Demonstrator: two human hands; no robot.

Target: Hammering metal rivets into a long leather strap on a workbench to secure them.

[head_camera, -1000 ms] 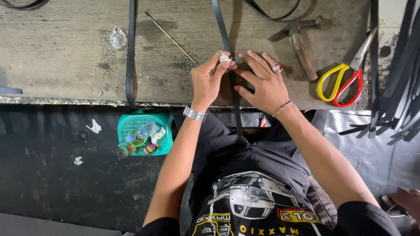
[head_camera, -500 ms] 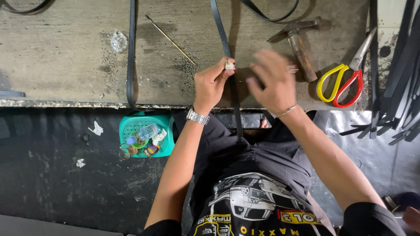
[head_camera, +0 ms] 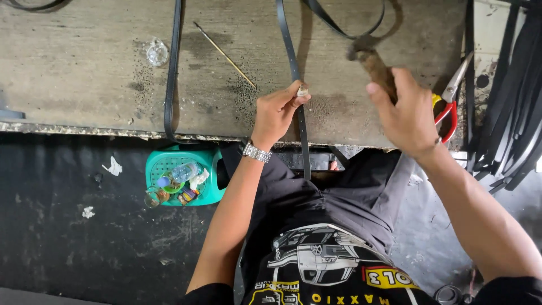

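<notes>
Head view: a worn wooden workbench (head_camera: 84,85) fills the upper half of the frame; a black strap (head_camera: 293,62) runs from the top centre down over its front edge; another black strap (head_camera: 171,73) lies to the left; the right hand (head_camera: 406,113), upper right, is clamped round a hammer (head_camera: 372,59) handle, blurred; the left hand (head_camera: 276,113), at centre, pinches a small pale piece (head_camera: 302,90), perhaps a rivet, against the strap; red-and-yellow scissors (head_camera: 449,107) lie just beyond the right hand; a green basket (head_camera: 158,169) sits below the bench edge.
</notes>
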